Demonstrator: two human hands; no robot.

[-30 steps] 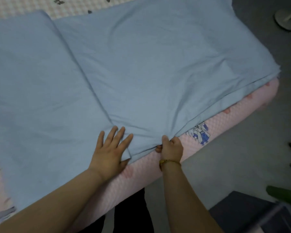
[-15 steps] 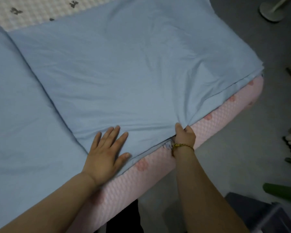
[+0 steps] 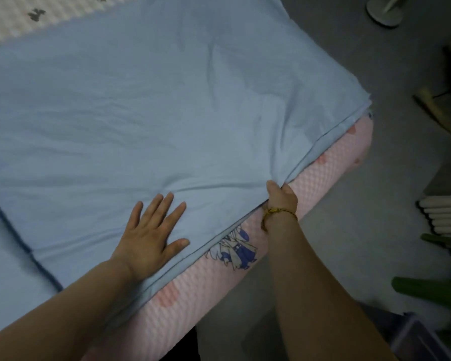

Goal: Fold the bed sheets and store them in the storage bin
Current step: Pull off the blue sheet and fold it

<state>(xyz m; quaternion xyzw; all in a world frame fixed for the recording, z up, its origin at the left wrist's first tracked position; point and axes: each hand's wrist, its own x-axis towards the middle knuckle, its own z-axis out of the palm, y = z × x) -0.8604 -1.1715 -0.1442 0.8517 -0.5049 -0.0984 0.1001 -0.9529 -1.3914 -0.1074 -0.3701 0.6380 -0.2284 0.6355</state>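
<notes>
So the light blue bed sheet [image 3: 167,121] is lying folded over on the bed [image 3: 331,165], the one with the pink quilted cover and a blue-and-white cartoon print on the near side. You can see the stacked layers along the sheet's right edge, where it runs just about to the bed's corner. There's another stretch of the same blue fabric off to the lower left, past a dark fold line.

The left hand [image 3: 151,238] is lying flat on top of the sheet near its front edge, palm down, fingers [image 3: 164,204] straight and spread out, thumb sticking out to the side. The right hand [image 3: 281,196] is at the front edge further right, pinching the sheet layers with the thumb on top and the other fingers curled underneath, so the cloth puckers up a bit right there. There's a gold bracelet [image 3: 279,212] on that wrist.

Down in the bottom right corner, on the grey floor [image 3: 349,243], a corner of a translucent purplish plastic storage bin [image 3: 412,332] pokes into view, well apart from the sheet. A white round stand base [image 3: 384,11] sits on the floor at the top right.
</notes>
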